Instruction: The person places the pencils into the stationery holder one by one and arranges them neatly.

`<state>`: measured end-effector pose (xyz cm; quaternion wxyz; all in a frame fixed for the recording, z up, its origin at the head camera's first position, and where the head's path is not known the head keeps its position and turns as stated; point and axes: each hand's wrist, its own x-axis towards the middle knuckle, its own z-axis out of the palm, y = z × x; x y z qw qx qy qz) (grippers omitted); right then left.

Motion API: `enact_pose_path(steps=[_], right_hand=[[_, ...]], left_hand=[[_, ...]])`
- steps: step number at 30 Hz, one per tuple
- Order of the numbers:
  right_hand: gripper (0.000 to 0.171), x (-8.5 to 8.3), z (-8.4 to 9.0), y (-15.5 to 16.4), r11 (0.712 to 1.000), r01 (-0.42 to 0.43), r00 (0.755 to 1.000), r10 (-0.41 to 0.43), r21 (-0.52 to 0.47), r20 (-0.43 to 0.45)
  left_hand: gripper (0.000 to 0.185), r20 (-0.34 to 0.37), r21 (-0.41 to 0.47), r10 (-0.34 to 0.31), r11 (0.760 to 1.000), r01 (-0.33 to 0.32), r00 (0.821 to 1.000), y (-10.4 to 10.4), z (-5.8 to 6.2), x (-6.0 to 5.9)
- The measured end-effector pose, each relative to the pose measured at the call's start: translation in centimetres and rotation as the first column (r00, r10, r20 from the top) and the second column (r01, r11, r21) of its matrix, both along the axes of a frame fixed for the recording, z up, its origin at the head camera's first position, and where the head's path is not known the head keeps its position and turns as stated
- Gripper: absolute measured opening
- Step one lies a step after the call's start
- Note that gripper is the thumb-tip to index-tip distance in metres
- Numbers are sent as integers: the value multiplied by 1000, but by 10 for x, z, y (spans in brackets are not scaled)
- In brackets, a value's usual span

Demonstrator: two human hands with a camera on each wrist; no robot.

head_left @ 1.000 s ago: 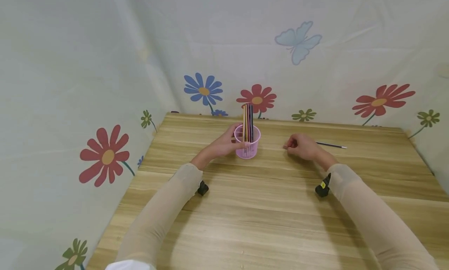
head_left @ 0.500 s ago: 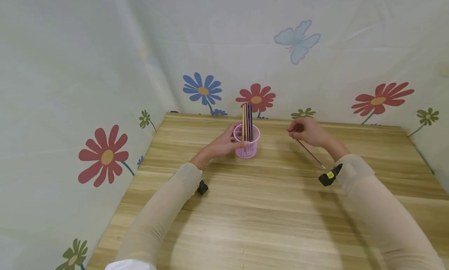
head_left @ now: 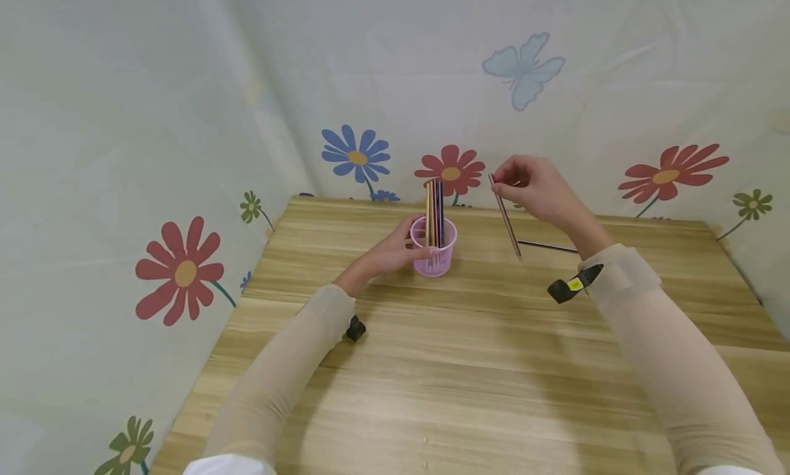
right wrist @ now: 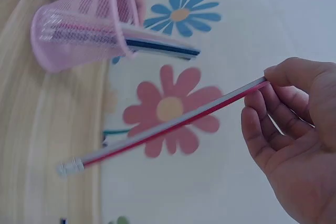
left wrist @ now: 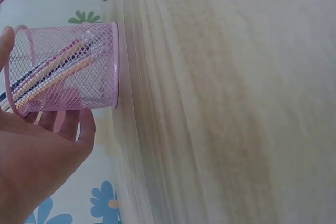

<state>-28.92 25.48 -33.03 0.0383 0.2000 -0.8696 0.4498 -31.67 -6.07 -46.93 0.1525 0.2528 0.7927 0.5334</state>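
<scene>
A pink mesh pen cup stands upright on the table, with several pencils leaning together inside it. My left hand holds the cup from its left side, fingers behind and thumb across the front. In the left wrist view the mesh cup shows the pencils through its wall. Between thumb and fingertips, my right hand pinches a red and silver pencil by its top end, right of the cup. That pencil hangs tilted above the table, its metal-capped end lowest.
A dark pencil lies on the wooden table beneath the right hand. Flower-printed cloth rises behind the table's back edge and along its left side. A black wrist camera sits at the right cuff.
My right hand has picked the red pencil off the table, raised it and swung its lower end toward the cup. The left hand and the cup stay in place.
</scene>
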Motion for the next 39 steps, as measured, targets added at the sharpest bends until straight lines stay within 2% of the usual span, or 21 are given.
enact_pose_path(steps=[8, 15, 21, 27, 30, 35, 39], right_hand=[[24, 9, 33, -34, 990, 14, 997, -24, -141, -72], [19, 7, 43, -57, 958, 38, 991, -72, -286, -112], [16, -4, 33, -66, 916, 33, 994, -72, -400, -84], [16, -15, 14, -70, 879, 87, 993, -114, -469, -31], [15, -18, 5, -71, 877, 107, 992, -123, -469, -3], [15, -22, -11, -73, 895, 120, 992, -123, -429, 20], [14, -25, -21, -74, 891, 115, 993, -117, -440, 22]], left_hand=[[83, 2, -2, 0, 1000, 0, 1000, 0, 1, 1], [84, -1, 3, -4, 1000, 4, 1000, -1, 1, 1], [86, -4, -5, 0, 1000, 0, 1000, -1, 1, 0], [85, 3, 0, -10, 1000, 10, 1000, -1, 2, 0], [83, 1, 3, -11, 1000, 11, 1000, -1, 3, 0], [82, -3, 0, -8, 1000, 8, 1000, 0, 2, 0], [81, 0, 4, -11, 1000, 11, 1000, 0, 1, -1]])
